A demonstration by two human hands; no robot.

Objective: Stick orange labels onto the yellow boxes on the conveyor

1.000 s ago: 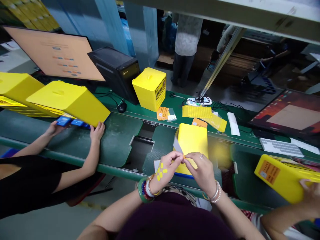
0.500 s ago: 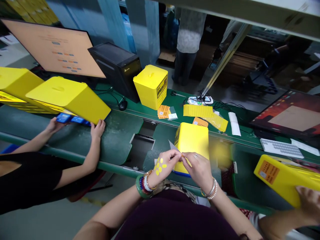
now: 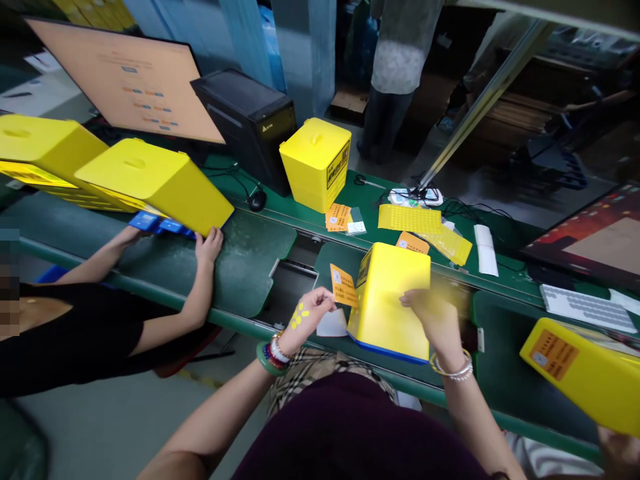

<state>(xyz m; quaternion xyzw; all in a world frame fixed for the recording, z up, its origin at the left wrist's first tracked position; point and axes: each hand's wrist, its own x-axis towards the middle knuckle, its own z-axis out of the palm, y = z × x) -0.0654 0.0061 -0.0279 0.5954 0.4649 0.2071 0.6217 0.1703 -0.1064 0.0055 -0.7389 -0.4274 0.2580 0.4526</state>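
My left hand (image 3: 311,313), with yellow oval stickers on its back, pinches an orange printed label (image 3: 343,285) by its lower edge. The label stands just left of a yellow box (image 3: 393,300) with a blue rim at its near edge. Over the right part of that box, my right hand (image 3: 434,313) is partly smeared, its fingers stretched toward the yellow face. Nothing shows in it; whether it touches the box I cannot tell. A pale sheet of paper (image 3: 333,323) lies below the label.
On the left, a co-worker's hands (image 3: 209,245) touch another yellow box (image 3: 165,183) and blue parts (image 3: 159,224). A labelled yellow box (image 3: 580,373) is beside a person's hand at right. Orange labels (image 3: 337,217), yellow sheets (image 3: 410,219) and a lidded box (image 3: 316,167) occupy the back shelf.
My hands have parted: the left moved left with the orange label, now turned printed side up, and the right moved right over the box. The camera view has shifted.
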